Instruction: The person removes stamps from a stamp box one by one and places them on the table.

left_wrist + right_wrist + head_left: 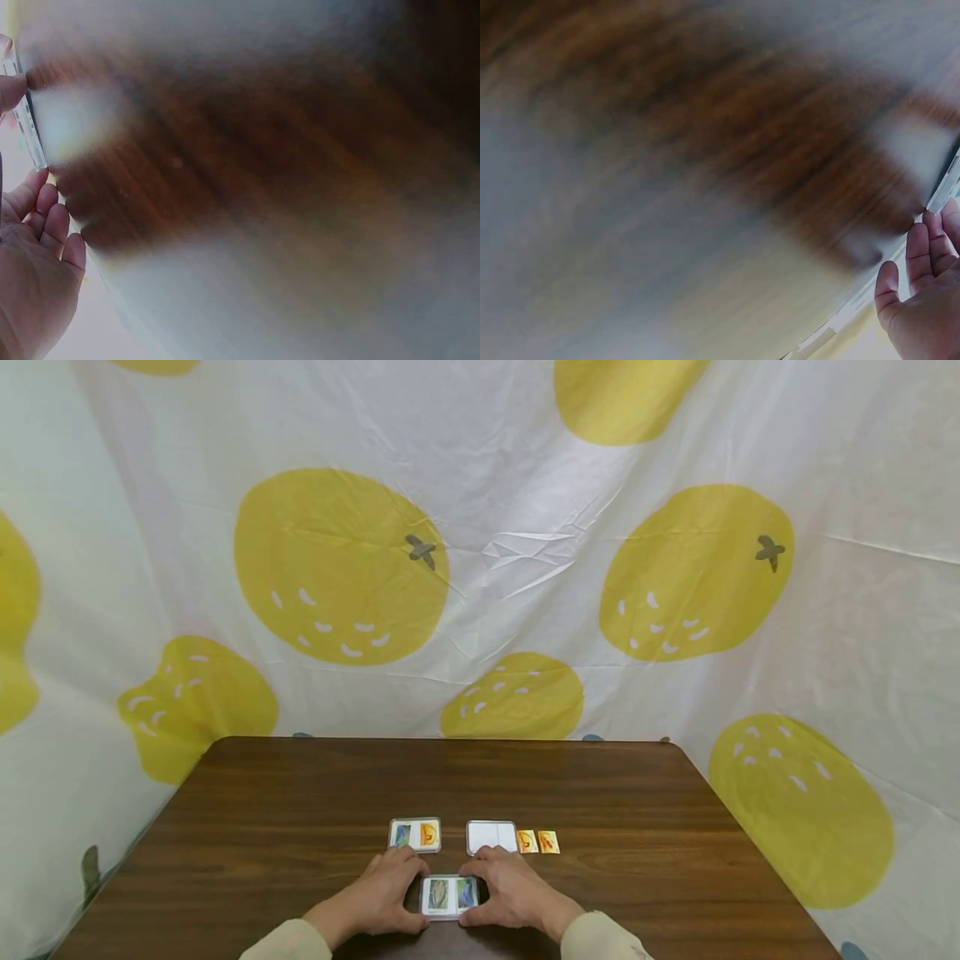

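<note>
A flat clear-edged case [449, 897] with a white inside lies near the table's front, showing two small picture cards that look like stamps. My left hand [380, 891] holds its left end, thumb at the near corner and index finger at the far one. At the opposite end my right hand [517, 891] grips it the same way. In the left wrist view the case's thin clear edge [31, 127] sits between thumb and fingertips. The right wrist view catches the edge [946, 184] beside the right fingertips.
Behind the left hand lies a similar case [415, 833] with two picture pieces. A white case [491, 837] without pictures lies beyond the right hand. Beside it are two loose orange-yellow stamps [527, 841]. The brown wooden table [637, 877] meets a lemon-printed cloth [517, 610] at the back.
</note>
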`<state>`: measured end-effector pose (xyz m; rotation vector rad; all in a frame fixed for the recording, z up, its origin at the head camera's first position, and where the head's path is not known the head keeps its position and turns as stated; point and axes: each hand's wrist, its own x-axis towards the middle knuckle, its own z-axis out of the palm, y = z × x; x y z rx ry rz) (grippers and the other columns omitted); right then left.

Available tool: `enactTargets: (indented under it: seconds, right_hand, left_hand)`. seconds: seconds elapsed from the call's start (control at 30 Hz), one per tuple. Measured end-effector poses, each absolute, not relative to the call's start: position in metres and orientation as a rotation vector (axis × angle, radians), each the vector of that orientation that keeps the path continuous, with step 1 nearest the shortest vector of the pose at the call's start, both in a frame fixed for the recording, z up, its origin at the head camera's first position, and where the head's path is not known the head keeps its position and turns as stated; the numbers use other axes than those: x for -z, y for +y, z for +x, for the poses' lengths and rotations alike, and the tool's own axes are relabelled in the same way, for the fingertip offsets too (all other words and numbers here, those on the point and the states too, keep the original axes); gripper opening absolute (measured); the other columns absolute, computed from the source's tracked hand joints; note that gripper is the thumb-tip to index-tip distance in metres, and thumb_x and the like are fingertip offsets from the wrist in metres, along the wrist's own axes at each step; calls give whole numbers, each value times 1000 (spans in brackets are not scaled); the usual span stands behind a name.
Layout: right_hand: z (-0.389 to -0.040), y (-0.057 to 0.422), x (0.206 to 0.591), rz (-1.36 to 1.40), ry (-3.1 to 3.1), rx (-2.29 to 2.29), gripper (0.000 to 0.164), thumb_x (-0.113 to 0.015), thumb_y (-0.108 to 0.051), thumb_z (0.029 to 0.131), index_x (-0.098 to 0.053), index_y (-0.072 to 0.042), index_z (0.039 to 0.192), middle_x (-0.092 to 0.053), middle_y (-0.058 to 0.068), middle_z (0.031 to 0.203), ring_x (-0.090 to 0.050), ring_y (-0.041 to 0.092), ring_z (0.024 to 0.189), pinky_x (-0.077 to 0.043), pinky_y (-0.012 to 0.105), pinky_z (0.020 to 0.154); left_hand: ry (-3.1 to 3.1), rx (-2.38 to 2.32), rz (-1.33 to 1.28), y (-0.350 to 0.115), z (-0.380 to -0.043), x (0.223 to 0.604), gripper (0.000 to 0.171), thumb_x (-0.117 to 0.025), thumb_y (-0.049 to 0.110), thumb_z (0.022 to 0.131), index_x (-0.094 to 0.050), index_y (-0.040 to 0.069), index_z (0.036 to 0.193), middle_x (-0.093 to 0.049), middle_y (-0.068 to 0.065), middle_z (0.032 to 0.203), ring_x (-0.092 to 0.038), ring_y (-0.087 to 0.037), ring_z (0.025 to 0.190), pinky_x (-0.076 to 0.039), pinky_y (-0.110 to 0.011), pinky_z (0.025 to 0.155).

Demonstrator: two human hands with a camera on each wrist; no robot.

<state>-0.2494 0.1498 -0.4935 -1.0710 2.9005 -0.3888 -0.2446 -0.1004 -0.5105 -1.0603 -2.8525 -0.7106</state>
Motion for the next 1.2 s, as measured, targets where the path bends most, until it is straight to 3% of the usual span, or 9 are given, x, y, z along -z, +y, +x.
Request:
enactTargets:
  seconds: [0.4,0.83,1.2]
  right_hand:
    - [-250,150,494,-1096,2892,419,55,-77,-55,77,-69,-20,119,-59,-6,112,-55,11,102,-45,35,90]
    - [-248,146,492,-1010,2898,342,62,-78,-55,75,-67,-19,123,-59,-3,118,-55,15,109,-44,41,95]
    - [-247,146,490,-1004,2866,326,60,-74,-58,80,-66,-22,127,-58,-7,117,-54,14,110,-43,46,96]
  left_hand:
    - [-2847,694,-1056,-100,-245,511,53,-82,44,70,-60,13,107,-51,5,108,-49,-21,103,-40,-42,89]
    - [-2838,653,-1034,-98,-243,511,51,-83,42,67,-59,14,102,-49,6,104,-47,-18,98,-40,-39,84]
    - [-2860,684,-1051,-99,-244,511,51,-81,45,69,-58,16,104,-50,7,107,-47,-17,101,-40,-42,86]
